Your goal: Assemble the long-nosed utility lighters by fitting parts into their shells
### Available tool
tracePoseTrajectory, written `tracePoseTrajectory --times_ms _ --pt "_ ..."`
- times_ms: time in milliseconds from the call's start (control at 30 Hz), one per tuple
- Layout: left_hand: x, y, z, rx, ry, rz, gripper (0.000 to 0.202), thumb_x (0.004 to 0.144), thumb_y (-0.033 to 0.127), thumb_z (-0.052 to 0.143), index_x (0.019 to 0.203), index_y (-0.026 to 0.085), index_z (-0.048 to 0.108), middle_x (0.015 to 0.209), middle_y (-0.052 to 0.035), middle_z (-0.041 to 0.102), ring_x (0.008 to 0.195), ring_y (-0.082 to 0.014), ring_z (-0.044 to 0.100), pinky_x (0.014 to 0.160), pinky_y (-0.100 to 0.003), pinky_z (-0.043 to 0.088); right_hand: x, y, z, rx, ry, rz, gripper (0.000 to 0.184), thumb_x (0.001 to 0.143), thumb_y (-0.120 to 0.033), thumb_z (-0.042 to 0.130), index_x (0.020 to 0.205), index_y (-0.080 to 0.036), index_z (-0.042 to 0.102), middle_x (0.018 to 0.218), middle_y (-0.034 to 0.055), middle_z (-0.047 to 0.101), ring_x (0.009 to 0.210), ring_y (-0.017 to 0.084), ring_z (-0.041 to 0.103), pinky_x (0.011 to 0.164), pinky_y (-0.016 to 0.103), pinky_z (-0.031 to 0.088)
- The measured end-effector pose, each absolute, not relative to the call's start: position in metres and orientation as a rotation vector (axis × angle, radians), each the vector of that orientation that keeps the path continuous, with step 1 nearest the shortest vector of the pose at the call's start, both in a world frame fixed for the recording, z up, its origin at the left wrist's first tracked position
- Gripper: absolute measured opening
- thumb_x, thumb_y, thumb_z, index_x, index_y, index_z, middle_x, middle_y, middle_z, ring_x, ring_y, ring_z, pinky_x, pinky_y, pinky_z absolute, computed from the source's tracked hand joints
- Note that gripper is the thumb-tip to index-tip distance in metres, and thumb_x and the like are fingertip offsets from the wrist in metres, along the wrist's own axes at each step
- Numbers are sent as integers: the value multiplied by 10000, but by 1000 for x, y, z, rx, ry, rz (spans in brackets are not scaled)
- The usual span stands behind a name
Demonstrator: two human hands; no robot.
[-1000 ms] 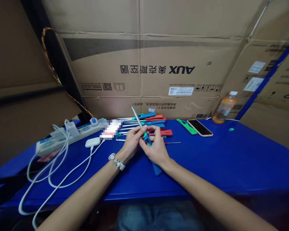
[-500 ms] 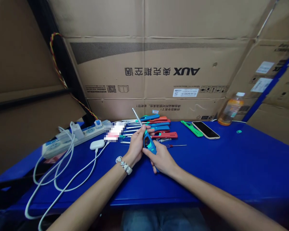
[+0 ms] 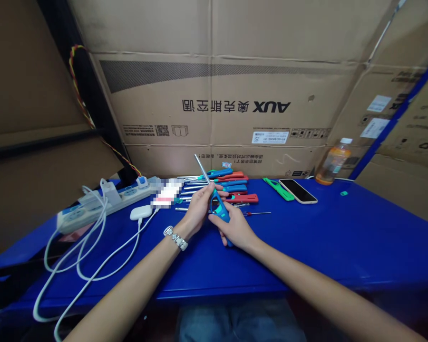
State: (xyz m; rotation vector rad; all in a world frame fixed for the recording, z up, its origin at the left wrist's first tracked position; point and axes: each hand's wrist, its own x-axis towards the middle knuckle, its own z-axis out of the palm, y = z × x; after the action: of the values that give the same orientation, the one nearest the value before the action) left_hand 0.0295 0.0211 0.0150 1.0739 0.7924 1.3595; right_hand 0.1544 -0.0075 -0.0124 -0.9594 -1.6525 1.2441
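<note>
Between both hands, above the blue table (image 3: 306, 247), I hold a blue long-necked gas lighter (image 3: 221, 211), its metal tube tilted up and to the left. My left hand (image 3: 197, 206) pinches it where the tube meets the body. Around the handle, my right hand (image 3: 236, 228) is closed, with the blue butt end showing below the fingers. Just behind my hands lie several blue and red gas lighters (image 3: 235, 183) in a row, tubes to the left. A small screwdriver (image 3: 257, 213) rests right of my right hand.
To the right lie a green plastic casing piece (image 3: 278, 189), a phone (image 3: 298, 191) and a bottle of orange drink (image 3: 333, 162). On the left are a power strip (image 3: 103, 204), a white charging case (image 3: 141, 212) and looped white cables. Cardboard (image 3: 214, 80) walls the back.
The lighter stays in both hands, at nearly the same tilt. The whole view has shifted slightly, with things appearing a little further left. Nothing has been let go.
</note>
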Motion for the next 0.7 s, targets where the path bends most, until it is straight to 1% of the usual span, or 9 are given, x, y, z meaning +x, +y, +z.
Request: tracePoseTrajectory --times_ms 167,233,333,433,500,567,600,667,700 --pt "18 28 16 1220 812 1312 442 703 522 793 875 124 705 900 -93 747 676 -137 636 619 -223 486 168 -8 -6 -921 -1560 1400 327 756 -376 669 985 -211 503 499 -101 544 328 101 504 352 177 383" --pt "10 30 16 1251 818 1309 467 713 554 767 902 131 711 889 -95 745 709 -159 650 665 -249 501 179 -9 -1 -915 -1539 1542 354 774 -460 664 962 -201 512 534 -75 569 351 93 504 389 186 386" --pt "-4 25 15 1389 997 1285 458 762 592 693 798 135 704 764 -74 724 686 -177 646 669 -276 498 199 -8 1 -988 -1552 1619 474 880 -643 458 910 -178 548 484 -84 453 322 58 332 365 188 274" --pt "-17 6 15 1637 1418 1476 508 871 519 589 509 165 547 477 0 543 489 -121 495 549 -255 401 219 -5 -1 -1072 -1719 1373 476 873 -667 470 846 -195 528 518 -86 392 394 70 326 412 203 264" --pt "-20 -8 17 1854 1543 1736 507 902 408 573 475 189 408 436 47 386 441 -96 368 505 -254 322 228 -4 -2 -1095 -1899 1057 455 903 -628 470 790 -192 534 614 -42 487 515 96 431 509 225 334" --pt "-17 -20 22 2255 1391 1803 462 909 328 572 511 192 383 474 50 378 470 -101 366 531 -261 328 235 -5 -2 -1139 -2059 812 428 937 -584 452 809 -192 566 706 -18 567 620 125 501 602 249 368" --pt "-13 -23 24 2505 1244 1692 406 906 315 582 551 189 432 516 37 438 521 -117 421 577 -269 364 236 -6 -2 -1165 -2125 731 408 949 -567 445 842 -197 581 736 -14 595 655 138 529 634 258 375" --pt "-3 -25 28 2892 1001 1182 194 892 355 622 800 185 608 782 -36 633 777 -188 564 749 -325 439 237 -10 -1 -1206 -2230 624 360 961 -541 446 916 -214 590 782 -6 643 707 162 584 675 271 384" --pt "2 -23 28 2965 951 943 216 881 390 639 974 194 635 969 -73 661 921 -224 581 833 -359 448 236 -12 -1 -1220 -2268 576 337 960 -532 458 946 -222 590 818 1 666 742 176 612 690 276 387"
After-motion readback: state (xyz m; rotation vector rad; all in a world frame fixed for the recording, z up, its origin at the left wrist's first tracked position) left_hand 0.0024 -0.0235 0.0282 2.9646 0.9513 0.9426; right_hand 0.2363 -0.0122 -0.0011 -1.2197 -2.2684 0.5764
